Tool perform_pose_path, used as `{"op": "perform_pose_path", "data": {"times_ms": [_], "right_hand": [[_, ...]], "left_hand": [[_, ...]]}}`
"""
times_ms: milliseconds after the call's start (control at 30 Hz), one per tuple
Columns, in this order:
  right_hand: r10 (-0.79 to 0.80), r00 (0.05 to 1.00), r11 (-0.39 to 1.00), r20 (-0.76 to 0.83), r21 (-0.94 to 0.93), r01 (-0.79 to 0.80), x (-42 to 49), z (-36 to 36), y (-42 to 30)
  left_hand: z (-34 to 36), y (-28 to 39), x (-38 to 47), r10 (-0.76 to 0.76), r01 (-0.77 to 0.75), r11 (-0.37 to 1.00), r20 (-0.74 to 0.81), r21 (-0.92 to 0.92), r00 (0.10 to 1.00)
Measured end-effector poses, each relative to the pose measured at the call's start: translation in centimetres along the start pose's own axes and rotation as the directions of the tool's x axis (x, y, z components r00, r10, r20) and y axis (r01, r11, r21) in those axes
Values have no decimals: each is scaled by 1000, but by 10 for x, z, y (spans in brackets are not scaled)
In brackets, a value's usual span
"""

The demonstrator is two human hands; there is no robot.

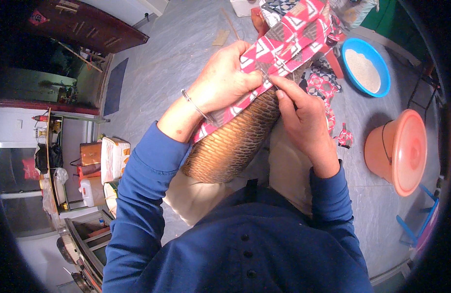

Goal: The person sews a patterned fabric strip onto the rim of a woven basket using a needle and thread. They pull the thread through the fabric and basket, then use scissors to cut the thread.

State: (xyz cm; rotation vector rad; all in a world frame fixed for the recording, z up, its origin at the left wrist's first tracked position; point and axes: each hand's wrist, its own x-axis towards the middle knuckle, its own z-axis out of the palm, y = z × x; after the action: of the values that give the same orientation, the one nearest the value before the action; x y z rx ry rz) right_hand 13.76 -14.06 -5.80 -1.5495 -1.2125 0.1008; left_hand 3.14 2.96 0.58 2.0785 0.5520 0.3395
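Red, white and grey patterned fabric [295, 40] runs from my left forearm up to the top right, lying over a brown woven basket [232, 143] between my legs. My left hand [225, 78], with a metal bangle [196, 104] at its wrist, grips the fabric's edge between thumb and fingers. Close to that thumb, my right hand [304, 117] pinches a thin metal tool [267, 76], perhaps a needle, at the fabric's edge. The tool's far end is hard to make out.
On the right stand a blue basin [385, 82] holding pale grains or powder and a lidded orange bucket [379, 150]. Fabric scraps [322, 88] lie on the grey tiled floor [167, 55]. Shelves with bags and containers stand at left, near a dark red door [97, 22].
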Motion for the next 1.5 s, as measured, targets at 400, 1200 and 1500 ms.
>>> {"op": "perform_pose_path", "data": {"times_ms": [400,1200,1500], "right_hand": [[52,999,996,10,72,-52,-3,-1,1],[290,910,954,297,-11,-300,22,-40,-31],[362,792,932,492,-173,-318,54,-59,-40]], "left_hand": [[3,1,-1,-17,18,998,-19,63,1000],[14,12,-6,72,-63,981,-45,186,996],[16,11,-2,114,-100,969,-49,225,992]]}}
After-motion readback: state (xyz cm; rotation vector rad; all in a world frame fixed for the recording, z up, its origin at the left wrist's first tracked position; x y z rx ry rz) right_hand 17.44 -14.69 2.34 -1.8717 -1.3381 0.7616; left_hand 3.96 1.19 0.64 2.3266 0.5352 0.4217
